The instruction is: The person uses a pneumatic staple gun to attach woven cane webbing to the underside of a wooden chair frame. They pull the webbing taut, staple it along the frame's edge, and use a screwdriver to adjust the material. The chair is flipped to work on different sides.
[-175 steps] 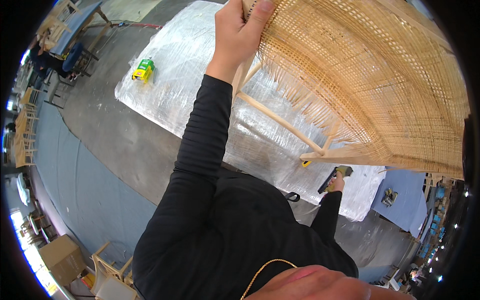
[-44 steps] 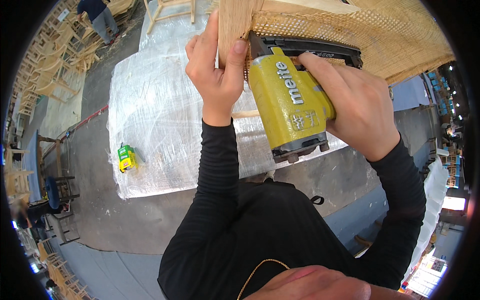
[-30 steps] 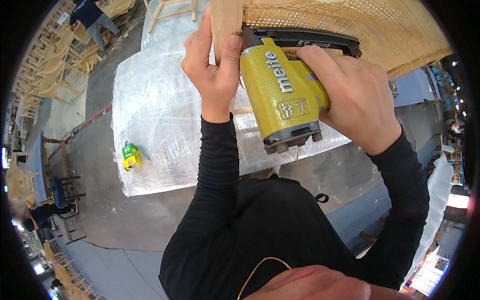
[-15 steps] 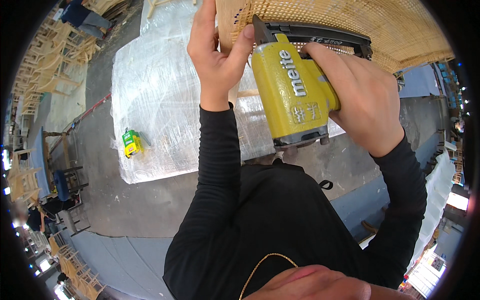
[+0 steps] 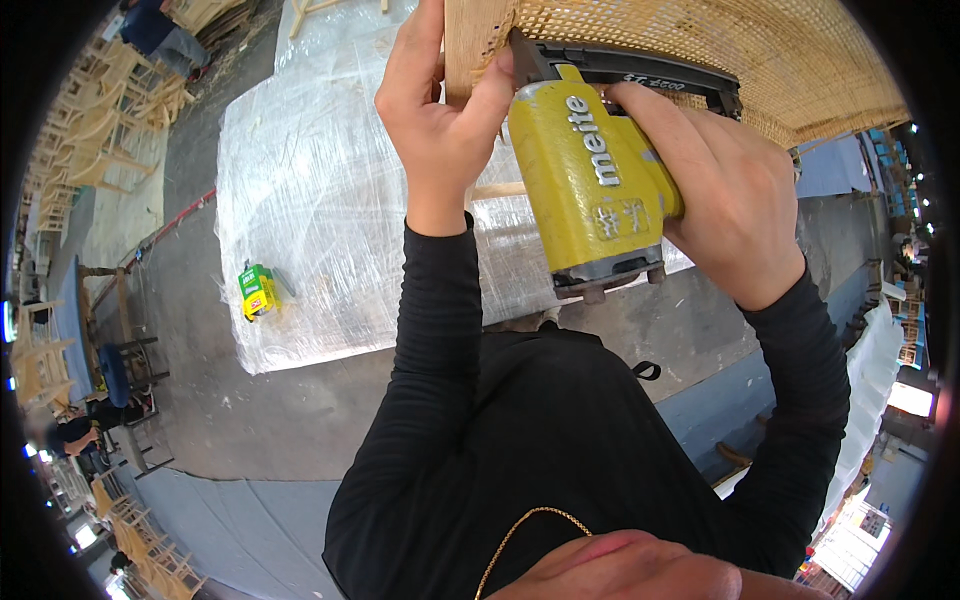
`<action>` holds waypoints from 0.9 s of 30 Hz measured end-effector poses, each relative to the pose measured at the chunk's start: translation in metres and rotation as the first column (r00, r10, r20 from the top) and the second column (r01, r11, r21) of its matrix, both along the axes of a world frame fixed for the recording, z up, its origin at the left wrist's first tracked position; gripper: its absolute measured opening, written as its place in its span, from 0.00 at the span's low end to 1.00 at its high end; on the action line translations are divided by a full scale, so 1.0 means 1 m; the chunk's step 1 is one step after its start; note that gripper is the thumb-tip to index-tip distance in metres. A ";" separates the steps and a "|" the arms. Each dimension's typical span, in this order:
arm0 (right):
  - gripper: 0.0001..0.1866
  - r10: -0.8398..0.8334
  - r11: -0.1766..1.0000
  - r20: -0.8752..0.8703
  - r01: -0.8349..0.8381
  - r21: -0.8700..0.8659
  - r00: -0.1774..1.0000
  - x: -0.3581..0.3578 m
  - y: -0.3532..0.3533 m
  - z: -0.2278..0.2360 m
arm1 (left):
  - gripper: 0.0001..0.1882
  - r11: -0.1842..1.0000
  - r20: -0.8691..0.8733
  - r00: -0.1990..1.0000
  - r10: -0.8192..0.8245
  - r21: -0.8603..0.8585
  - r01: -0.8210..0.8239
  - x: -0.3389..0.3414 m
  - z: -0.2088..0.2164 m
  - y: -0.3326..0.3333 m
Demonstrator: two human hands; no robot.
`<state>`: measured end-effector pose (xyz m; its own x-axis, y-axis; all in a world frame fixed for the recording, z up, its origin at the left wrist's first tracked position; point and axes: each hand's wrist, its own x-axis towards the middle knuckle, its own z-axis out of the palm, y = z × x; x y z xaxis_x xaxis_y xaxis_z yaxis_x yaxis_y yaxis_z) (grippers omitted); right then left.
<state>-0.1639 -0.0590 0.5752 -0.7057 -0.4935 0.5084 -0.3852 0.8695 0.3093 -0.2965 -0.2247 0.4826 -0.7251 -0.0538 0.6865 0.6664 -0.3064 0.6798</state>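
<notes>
My right hand point(image 5: 725, 185) is wrapped round the handle of a yellow-green pneumatic staple gun point(image 5: 585, 175) with a black magazine. The gun's dark nose points up and left, at the edge where woven cane webbing point(image 5: 660, 25) meets a light wooden frame bar point(image 5: 477, 45). My left hand point(image 5: 435, 120) grips that bar, its thumb on the near side close to the gun's nose and its other fingers going round the left edge. Whether the nose presses on the wood cannot be told. The upper part of the framed piece runs out of the picture.
A platform wrapped in clear plastic film point(image 5: 310, 220) stands below, with a small green and yellow box point(image 5: 258, 291) on its left part. Bare wooden chair frames point(image 5: 110, 150) are stacked at the far left. A person point(image 5: 160, 35) is at the upper left, another point(image 5: 75, 435) at the left edge.
The staple gun's nose has shifted slightly right and its body tilts a little differently. The frame bar and my left hand have moved slightly too. Both hands keep their hold.
</notes>
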 end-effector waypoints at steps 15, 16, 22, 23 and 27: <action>0.39 -0.041 0.998 0.159 0.047 -0.032 0.986 0.004 0.004 -0.005 | 0.36 0.958 -0.132 0.978 -0.162 0.216 0.188 -0.019 -0.031 0.004; 0.39 -0.046 0.998 0.168 0.052 -0.028 0.985 0.005 0.004 -0.005 | 0.37 0.950 -0.138 0.974 -0.179 0.233 0.208 -0.021 -0.033 0.005; 0.38 -0.050 0.998 0.121 0.053 -0.019 0.991 0.004 0.002 -0.006 | 0.41 0.963 -0.129 0.978 -0.165 0.194 0.188 -0.024 -0.037 0.000; 0.37 -0.051 0.998 0.117 0.054 -0.015 0.992 0.004 0.001 -0.006 | 0.41 0.964 -0.127 0.979 -0.160 0.194 0.183 -0.024 -0.037 0.000; 0.36 -0.045 0.999 0.087 0.046 -0.008 0.995 0.003 0.001 -0.009 | 0.41 0.973 -0.101 0.984 -0.148 0.162 0.163 -0.022 -0.035 -0.002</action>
